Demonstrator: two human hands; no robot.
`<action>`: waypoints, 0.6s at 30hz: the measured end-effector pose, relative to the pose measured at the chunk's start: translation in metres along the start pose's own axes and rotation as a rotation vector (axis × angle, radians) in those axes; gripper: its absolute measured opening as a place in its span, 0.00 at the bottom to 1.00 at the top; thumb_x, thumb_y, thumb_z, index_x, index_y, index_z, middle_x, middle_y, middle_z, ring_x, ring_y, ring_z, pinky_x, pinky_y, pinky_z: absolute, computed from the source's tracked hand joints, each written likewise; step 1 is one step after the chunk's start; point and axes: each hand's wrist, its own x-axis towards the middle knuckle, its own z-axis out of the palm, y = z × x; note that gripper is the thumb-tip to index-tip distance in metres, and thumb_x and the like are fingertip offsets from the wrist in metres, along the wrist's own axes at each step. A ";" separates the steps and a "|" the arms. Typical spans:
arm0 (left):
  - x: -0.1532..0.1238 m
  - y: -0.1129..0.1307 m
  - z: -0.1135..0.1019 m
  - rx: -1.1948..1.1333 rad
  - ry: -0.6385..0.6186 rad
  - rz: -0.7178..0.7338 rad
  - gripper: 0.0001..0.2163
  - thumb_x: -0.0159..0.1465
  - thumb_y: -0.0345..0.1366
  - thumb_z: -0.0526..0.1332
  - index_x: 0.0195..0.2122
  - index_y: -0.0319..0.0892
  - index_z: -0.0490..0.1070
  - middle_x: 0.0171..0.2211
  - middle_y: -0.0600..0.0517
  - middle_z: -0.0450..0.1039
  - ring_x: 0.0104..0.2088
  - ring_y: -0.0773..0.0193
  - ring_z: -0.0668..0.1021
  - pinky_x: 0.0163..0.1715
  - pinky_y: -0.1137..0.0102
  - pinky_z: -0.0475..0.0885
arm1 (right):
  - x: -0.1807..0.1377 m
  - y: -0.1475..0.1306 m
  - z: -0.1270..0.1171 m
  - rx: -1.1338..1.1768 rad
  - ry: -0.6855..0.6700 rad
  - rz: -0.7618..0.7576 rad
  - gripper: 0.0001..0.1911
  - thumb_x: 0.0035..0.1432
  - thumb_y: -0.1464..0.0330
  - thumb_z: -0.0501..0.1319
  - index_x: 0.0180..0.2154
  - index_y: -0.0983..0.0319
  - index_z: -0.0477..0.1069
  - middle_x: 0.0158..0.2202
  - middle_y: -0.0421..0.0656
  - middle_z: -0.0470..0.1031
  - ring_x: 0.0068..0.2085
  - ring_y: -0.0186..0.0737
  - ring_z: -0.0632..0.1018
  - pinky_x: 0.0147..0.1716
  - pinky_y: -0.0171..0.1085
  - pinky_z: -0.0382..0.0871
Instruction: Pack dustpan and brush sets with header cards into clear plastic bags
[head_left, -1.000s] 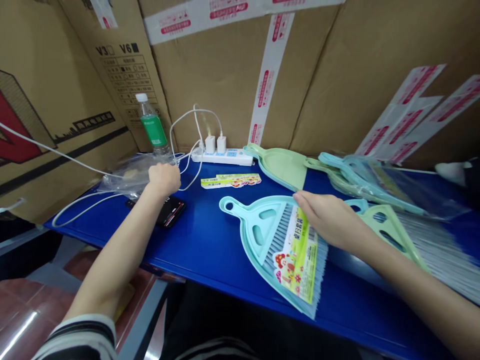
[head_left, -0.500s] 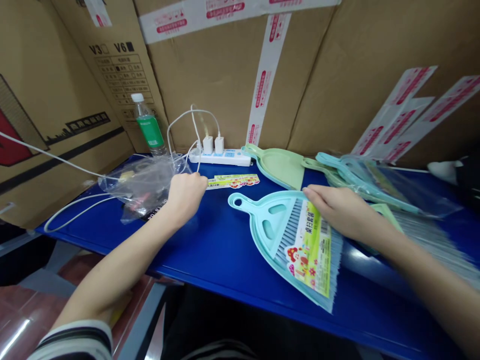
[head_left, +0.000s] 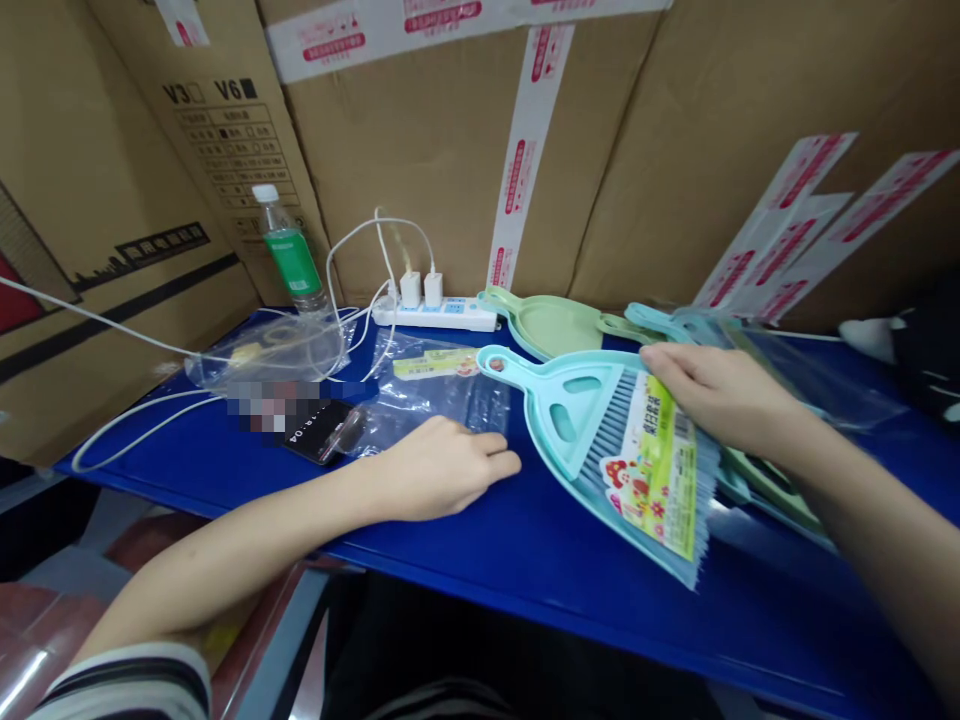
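Observation:
My right hand grips the far right edge of a light-blue dustpan. A small broom with grey bristles is nested in it, and a yellow-green label card lies over the bristles. The set is tilted, its looped handle pointing left. My left hand is closed at the near edge of a clear plastic bag, its fingers curled and pointing right. The thumb side is hidden. Behind the bag, more label cards lie on the blue table.
A white power strip with chargers and cables stands at the back. Left are a bottle, another crumpled plastic bag and a black phone-like object. Further dustpans lie behind and right. Cardboard walls the back.
My left hand has come right and nearer from the crumpled plastic, and a clear bag now lies spread beside it. My right hand has moved the dustpan set slightly right and up.

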 end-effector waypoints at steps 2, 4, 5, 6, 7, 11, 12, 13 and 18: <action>-0.002 0.003 -0.001 -0.092 0.032 0.065 0.07 0.64 0.29 0.54 0.41 0.41 0.69 0.34 0.52 0.75 0.25 0.65 0.76 0.21 0.70 0.65 | 0.000 0.002 0.001 0.001 -0.001 -0.006 0.25 0.54 0.45 0.37 0.17 0.54 0.48 0.15 0.43 0.64 0.21 0.42 0.67 0.23 0.39 0.57; -0.004 0.004 -0.002 -0.209 0.082 0.117 0.08 0.66 0.30 0.53 0.44 0.41 0.68 0.37 0.52 0.76 0.29 0.65 0.77 0.25 0.71 0.67 | 0.000 0.003 0.004 0.005 -0.010 -0.010 0.23 0.56 0.48 0.39 0.18 0.55 0.49 0.15 0.43 0.64 0.21 0.42 0.67 0.23 0.39 0.57; -0.005 0.004 -0.002 -0.267 0.107 0.139 0.08 0.67 0.31 0.52 0.45 0.40 0.68 0.38 0.51 0.76 0.30 0.66 0.77 0.27 0.71 0.68 | 0.000 0.003 0.005 0.008 -0.018 -0.010 0.21 0.56 0.51 0.39 0.18 0.55 0.49 0.16 0.43 0.64 0.21 0.42 0.66 0.24 0.39 0.57; -0.006 0.004 -0.002 -0.320 0.127 0.159 0.09 0.68 0.31 0.51 0.45 0.40 0.68 0.39 0.51 0.76 0.32 0.66 0.77 0.29 0.71 0.69 | 0.000 0.003 0.005 0.008 -0.029 -0.004 0.20 0.56 0.53 0.40 0.18 0.55 0.50 0.16 0.43 0.64 0.21 0.42 0.66 0.24 0.39 0.57; -0.006 0.003 -0.002 -0.361 0.139 0.178 0.09 0.68 0.30 0.51 0.45 0.40 0.68 0.40 0.51 0.76 0.33 0.66 0.77 0.31 0.71 0.70 | 0.000 0.002 0.006 0.004 -0.044 0.009 0.18 0.56 0.55 0.41 0.18 0.55 0.50 0.16 0.43 0.64 0.22 0.42 0.66 0.25 0.39 0.57; -0.004 -0.002 0.000 -0.381 0.131 0.225 0.13 0.62 0.19 0.52 0.44 0.39 0.69 0.40 0.51 0.76 0.36 0.66 0.75 0.37 0.71 0.70 | -0.001 -0.004 0.003 -0.039 -0.103 0.103 0.16 0.56 0.61 0.44 0.18 0.56 0.51 0.18 0.43 0.65 0.23 0.41 0.67 0.27 0.39 0.58; -0.003 -0.003 0.001 -0.354 0.125 0.238 0.14 0.61 0.18 0.52 0.43 0.38 0.69 0.40 0.51 0.76 0.36 0.65 0.75 0.38 0.70 0.70 | -0.002 -0.005 0.003 -0.052 -0.115 0.116 0.16 0.56 0.62 0.44 0.18 0.56 0.51 0.18 0.43 0.66 0.23 0.41 0.68 0.27 0.39 0.58; -0.002 -0.005 0.003 -0.320 0.122 0.246 0.14 0.60 0.18 0.52 0.43 0.38 0.69 0.39 0.51 0.76 0.38 0.63 0.74 0.39 0.69 0.70 | -0.002 -0.006 0.003 -0.062 -0.124 0.118 0.16 0.57 0.62 0.44 0.17 0.56 0.51 0.18 0.44 0.66 0.23 0.41 0.68 0.27 0.39 0.58; 0.000 -0.012 0.006 -0.194 0.115 0.218 0.12 0.62 0.21 0.53 0.43 0.39 0.70 0.39 0.50 0.76 0.41 0.60 0.71 0.40 0.66 0.68 | -0.001 0.000 0.007 -0.077 -0.147 0.087 0.17 0.58 0.62 0.45 0.18 0.57 0.56 0.20 0.44 0.70 0.24 0.43 0.71 0.25 0.38 0.59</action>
